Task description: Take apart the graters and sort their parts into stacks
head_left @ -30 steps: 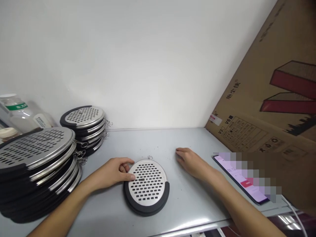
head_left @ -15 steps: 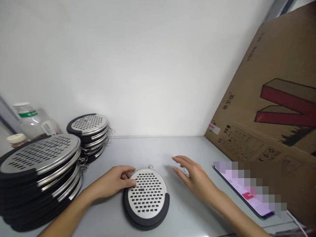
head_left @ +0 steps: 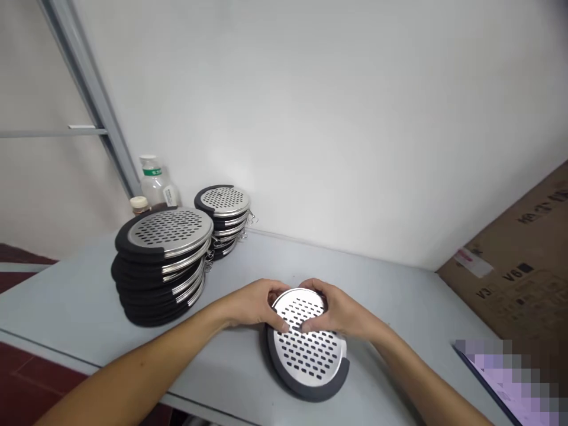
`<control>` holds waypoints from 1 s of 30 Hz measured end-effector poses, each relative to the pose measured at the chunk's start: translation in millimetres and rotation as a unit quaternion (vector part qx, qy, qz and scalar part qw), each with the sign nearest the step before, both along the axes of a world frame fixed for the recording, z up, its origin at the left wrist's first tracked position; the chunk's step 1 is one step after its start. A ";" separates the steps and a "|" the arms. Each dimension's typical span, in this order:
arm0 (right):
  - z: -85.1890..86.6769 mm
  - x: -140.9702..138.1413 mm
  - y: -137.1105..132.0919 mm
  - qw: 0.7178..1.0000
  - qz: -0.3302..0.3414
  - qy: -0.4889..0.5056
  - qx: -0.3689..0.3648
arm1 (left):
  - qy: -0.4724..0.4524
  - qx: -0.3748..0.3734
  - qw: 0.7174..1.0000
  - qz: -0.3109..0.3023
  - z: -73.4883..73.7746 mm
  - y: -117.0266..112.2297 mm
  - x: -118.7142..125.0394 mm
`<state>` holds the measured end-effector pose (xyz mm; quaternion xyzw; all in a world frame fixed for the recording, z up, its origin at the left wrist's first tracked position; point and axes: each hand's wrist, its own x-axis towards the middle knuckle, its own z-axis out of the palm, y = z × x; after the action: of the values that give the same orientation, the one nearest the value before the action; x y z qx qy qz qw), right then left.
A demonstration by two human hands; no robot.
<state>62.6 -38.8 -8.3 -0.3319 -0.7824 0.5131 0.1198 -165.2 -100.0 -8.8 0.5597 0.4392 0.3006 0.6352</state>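
A round perforated steel grater disc with a black rubber rim lies on the grey table in front of me. My left hand grips its far left edge, thumb on the metal face. My right hand holds the far right edge, fingers curled over the top. Both hands meet at the disc's far end and hide the small hanging ring there.
A tall stack of the same discs stands at the left, a shorter stack behind it by the wall. Two bottles stand behind the stacks. A cardboard box leans at the right, a blurred screen beside it.
My right hand came in from the table and took the disc's far right edge. The left hand slid up to the far edge. The view swung left.
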 end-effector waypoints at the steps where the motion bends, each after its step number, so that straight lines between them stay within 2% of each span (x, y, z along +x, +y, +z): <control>1: 1.2 0.3 -0.5 0.999 -0.007 0.010 -0.032 | -0.019 -0.005 1.000 0.005 0.5 0.1 0.7; 5: -0.8 1.1 -1.4 0.995 -0.043 0.031 -0.084 | -0.065 -0.042 0.997 0.013 -4.4 1.7 0.9; 9: -5.0 2.6 -1.3 0.992 -0.053 0.047 -0.108 | -0.047 -0.046 0.997 0.028 -11.1 2.4 0.4; 14: -3.9 5.9 0.6 0.990 -0.057 0.062 -0.109 | -0.038 -0.032 0.998 0.034 -6.8 0.1 3.4; 18: -5.9 9.0 3.3 0.983 -0.095 0.077 -0.137 | -0.010 -0.041 0.997 0.068 -4.2 2.0 4.6; 20: -9.3 11.1 7.1 0.977 -0.120 0.102 -0.144 | -0.015 -0.049 0.997 0.054 -5.1 4.0 3.5; 24: -17.9 19.6 22.0 0.945 -0.210 0.180 -0.177 | -0.031 -0.073 0.997 -0.019 -9.5 5.5 -0.5; 27: -22.2 28.1 34.2 0.909 -0.270 0.226 -0.222 | 0.002 -0.078 0.997 -0.023 -12.4 3.4 -1.2; 30: -21.8 32.8 40.4 0.873 -0.332 0.273 -0.230 | 0.047 -0.024 0.998 -0.015 -11.6 0.0 1.8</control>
<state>95.3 1.7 -30.0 -0.4369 -0.4225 0.6787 0.4123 -163.4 -100.0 -20.4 0.5644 0.4675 0.2535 0.6314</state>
